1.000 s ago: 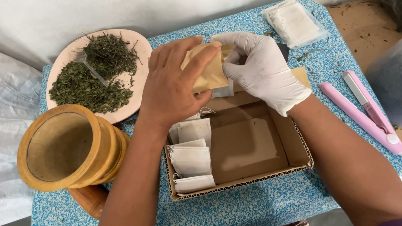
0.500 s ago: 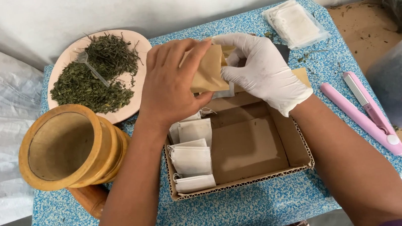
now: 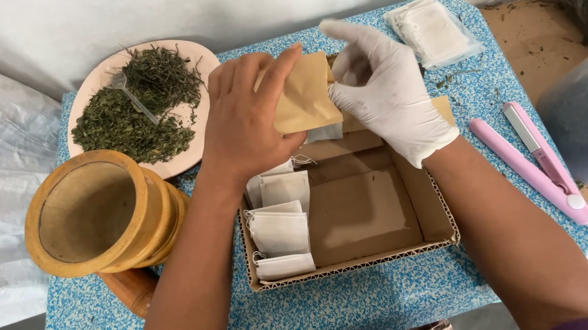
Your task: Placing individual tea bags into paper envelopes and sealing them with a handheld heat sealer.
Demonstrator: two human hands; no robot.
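Observation:
My bare left hand [image 3: 249, 115] grips a small brown paper pouch [image 3: 305, 98] above the far edge of a shallow cardboard box [image 3: 383, 250]. My right hand [image 3: 384, 90], in a white glove, is at the pouch's right edge with its fingers against the opening. Whether the right hand grips the pouch is hidden. Several white tea bags [image 3: 279, 232] with strings lie in a row along the box's left side. One more white tea bag [image 3: 323, 133] shows just under the pouch.
A pink plate [image 3: 92, 84] with loose green dried leaves and a clear spoon sits at the back left. A wooden mortar [image 3: 95, 211] stands at the left. A bag of white sachets [image 3: 433, 30] lies at the back right. A pink hair-iron sealer [image 3: 534, 161] lies at the right.
Both hands have lifted and tilted the brown pouch upright. The gloved fingers have spread apart at its right edge.

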